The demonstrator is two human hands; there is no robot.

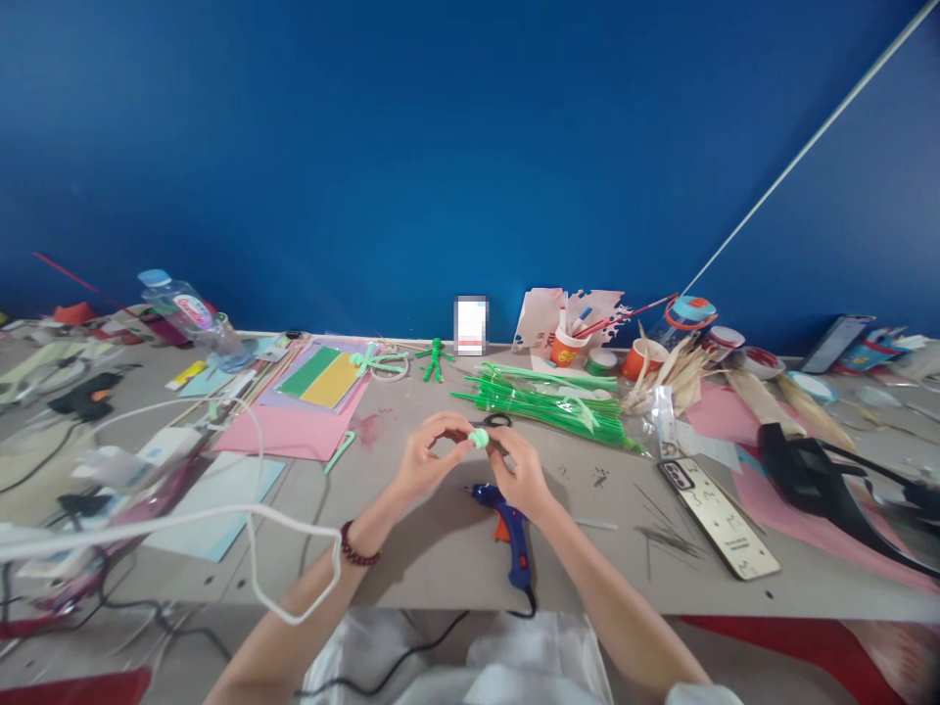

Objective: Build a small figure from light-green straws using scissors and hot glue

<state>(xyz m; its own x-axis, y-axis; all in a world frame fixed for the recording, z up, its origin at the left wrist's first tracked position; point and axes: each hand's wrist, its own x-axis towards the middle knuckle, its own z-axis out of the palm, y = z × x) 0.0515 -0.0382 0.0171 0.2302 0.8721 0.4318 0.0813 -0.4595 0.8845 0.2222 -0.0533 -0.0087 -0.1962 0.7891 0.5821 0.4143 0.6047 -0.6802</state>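
Above the table, my left hand (436,452) pinches a small, light green wound pipe cleaner coil (479,438) between thumb and fingers. My right hand (520,468) closes on the coil's right side, its fingertips partly hidden. Just behind them lie scissors, whose black handle (499,420) shows. A blue glue gun (518,548) with an orange trigger rests on the table below my right hand. Beyond the hands, a bundle of green pipe cleaners (550,406) lies in clear plastic. A green pipe cleaner figure (436,360) stands near the wall.
On the left are coloured sheets (286,431), a bent light green pipe cleaner (340,452), a tilted bottle (187,308) and a white cable (294,519). To the right lie a patterned phone (724,524), dark wire pieces (672,539) and an orange cup (567,348) of pens.
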